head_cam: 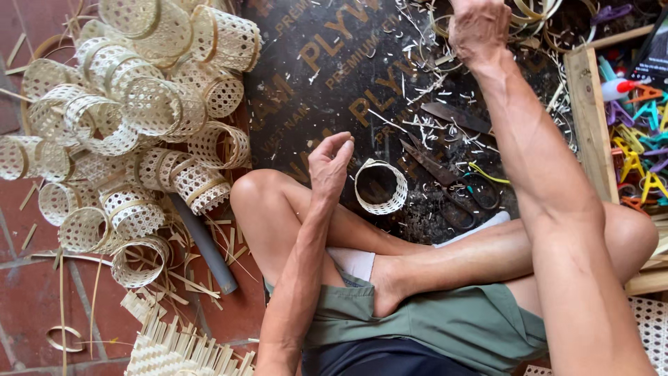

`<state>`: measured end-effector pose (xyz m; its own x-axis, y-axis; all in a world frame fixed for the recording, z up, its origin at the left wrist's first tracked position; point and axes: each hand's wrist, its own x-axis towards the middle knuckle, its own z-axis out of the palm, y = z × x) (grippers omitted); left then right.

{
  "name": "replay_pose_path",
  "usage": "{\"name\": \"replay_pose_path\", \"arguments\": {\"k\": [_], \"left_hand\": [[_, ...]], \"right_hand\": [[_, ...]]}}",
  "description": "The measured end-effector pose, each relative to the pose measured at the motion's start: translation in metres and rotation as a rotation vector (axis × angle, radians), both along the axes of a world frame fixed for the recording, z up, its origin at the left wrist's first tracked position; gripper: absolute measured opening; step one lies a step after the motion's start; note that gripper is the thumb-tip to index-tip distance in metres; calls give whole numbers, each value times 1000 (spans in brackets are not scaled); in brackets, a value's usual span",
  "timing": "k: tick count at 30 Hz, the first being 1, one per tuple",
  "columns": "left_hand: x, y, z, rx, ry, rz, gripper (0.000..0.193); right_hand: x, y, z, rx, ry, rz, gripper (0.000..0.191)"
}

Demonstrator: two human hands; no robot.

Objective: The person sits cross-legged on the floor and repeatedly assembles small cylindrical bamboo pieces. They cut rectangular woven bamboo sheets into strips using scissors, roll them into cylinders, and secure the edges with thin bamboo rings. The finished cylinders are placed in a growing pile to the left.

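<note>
A pause between pieces is judged to be the step in hand: the left hand (330, 161) is held above the left knee with its fingers loosely curled and apart, nothing gripped in it. Just beside it, on the dark plywood board (327, 76) that serves as the work surface, a small woven ring (380, 186) stands upright near the board's near edge, between the two knees. The right hand (479, 29) is stretched to the far edge of the board, among coils of bamboo strip (536, 14); its fingers are bent under, and whether anything is clamped in them cannot be told.

A fresh strip is judged to be what is being fetched, so the next move would call for a firm pinch on one strip and for its being drawn clear of the tangled coils.

A pair of scissors (452, 188) and a knife blade (456, 117) lie on the board to the right of the ring, among shavings. Finished woven cylinders (139, 111) are heaped beyond the board's left edge, on the tiled floor (28, 278). The right fingertips are cut off by the frame's top, and the coloured items in the wooden crate (590, 118) at the right are too small to be identified.
</note>
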<state>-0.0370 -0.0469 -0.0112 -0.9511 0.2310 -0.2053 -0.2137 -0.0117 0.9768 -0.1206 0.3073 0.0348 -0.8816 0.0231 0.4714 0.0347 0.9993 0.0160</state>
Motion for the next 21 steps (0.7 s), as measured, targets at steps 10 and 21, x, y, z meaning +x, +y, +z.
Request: {"name": "replay_pose_path", "arguments": {"k": [10,21], "left_hand": [[-11,4,36,-45,161,61,26],[25,28,112,-10,284,22,31]], "right_hand": [[32,-22,44,-136,35,364,9],[159,-158,117,-1408,84,265,26]]}}
